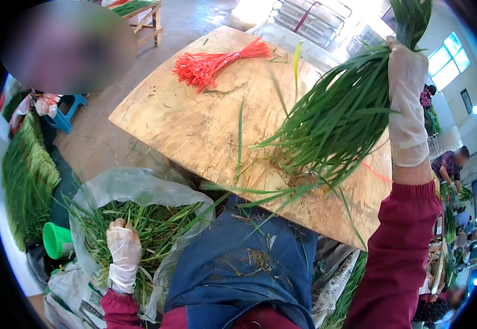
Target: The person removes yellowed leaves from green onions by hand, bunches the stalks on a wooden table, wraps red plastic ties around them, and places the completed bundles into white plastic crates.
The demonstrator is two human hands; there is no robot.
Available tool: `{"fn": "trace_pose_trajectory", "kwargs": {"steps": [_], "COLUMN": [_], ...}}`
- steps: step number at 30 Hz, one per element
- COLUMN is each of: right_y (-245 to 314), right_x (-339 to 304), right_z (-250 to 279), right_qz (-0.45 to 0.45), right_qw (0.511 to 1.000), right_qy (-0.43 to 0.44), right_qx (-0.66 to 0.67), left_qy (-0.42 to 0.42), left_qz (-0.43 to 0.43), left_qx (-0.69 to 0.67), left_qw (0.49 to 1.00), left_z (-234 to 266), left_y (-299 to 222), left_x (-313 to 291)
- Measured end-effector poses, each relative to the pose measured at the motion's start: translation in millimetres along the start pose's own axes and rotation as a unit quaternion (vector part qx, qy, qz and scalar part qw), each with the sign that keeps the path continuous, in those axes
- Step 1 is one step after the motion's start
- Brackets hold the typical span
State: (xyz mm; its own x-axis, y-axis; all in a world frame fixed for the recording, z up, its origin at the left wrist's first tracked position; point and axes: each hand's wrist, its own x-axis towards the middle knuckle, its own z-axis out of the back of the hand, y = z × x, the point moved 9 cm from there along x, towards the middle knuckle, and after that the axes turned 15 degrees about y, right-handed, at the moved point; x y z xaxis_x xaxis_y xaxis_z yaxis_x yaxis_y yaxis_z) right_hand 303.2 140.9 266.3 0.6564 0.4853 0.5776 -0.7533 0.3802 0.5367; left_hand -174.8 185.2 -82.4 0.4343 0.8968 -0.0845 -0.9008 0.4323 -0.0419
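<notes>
My right hand (407, 82), in a thin whitish glove, is closed around a large bunch of garlic chives (343, 109). The bunch is raised at the right of the wooden tabletop (178, 118), its leaves fanning down and left over the board. At the lower left, my gloved left hand (124, 249) is down among loose green leaves (156, 225) inside a clear plastic bag (118, 178). Its fingers are curled into the leaves, and their tips are partly hidden. A tied bundle of red plastic strips (216, 63) lies at the far side of the board.
Beside the bag stands a green bucket (57, 240). Stacked chives (27, 181) and a blue stool (69, 114) are at the left. A blue apron (238, 263) with leaf scraps covers my lap. Several people work at the far right; one blurred figure (68, 46) is at the upper left.
</notes>
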Motion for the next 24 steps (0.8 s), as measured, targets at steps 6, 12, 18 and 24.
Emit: {"fn": "trace_pose_trajectory", "kwargs": {"steps": [6,12,18,24], "right_y": [1.1,-8.1,-11.6,-21.0], "right_x": [-12.1,6.1,8.4,8.3], "right_z": [6.9,-3.9,0.9,1.9], "right_qz": [0.168,0.075,0.149,0.139], "right_qw": [0.971,0.986,0.973,0.970], "right_qy": [-0.044,-0.021,-0.015,-0.066], "right_qx": [-0.166,-0.147,-0.177,-0.189], "left_qy": [-0.140,-0.269,-0.169,-0.118], "left_qz": [-0.371,-0.576,-0.442,-0.378], "left_qx": [-0.299,-0.314,-0.174,-0.109], "left_qw": [0.868,0.705,0.864,0.912], "left_z": [103.5,168.5,105.5,83.7], "left_y": [-167.9,-261.4,-337.0,-346.6], "left_x": [6.6,-23.6,54.9,71.5]}}
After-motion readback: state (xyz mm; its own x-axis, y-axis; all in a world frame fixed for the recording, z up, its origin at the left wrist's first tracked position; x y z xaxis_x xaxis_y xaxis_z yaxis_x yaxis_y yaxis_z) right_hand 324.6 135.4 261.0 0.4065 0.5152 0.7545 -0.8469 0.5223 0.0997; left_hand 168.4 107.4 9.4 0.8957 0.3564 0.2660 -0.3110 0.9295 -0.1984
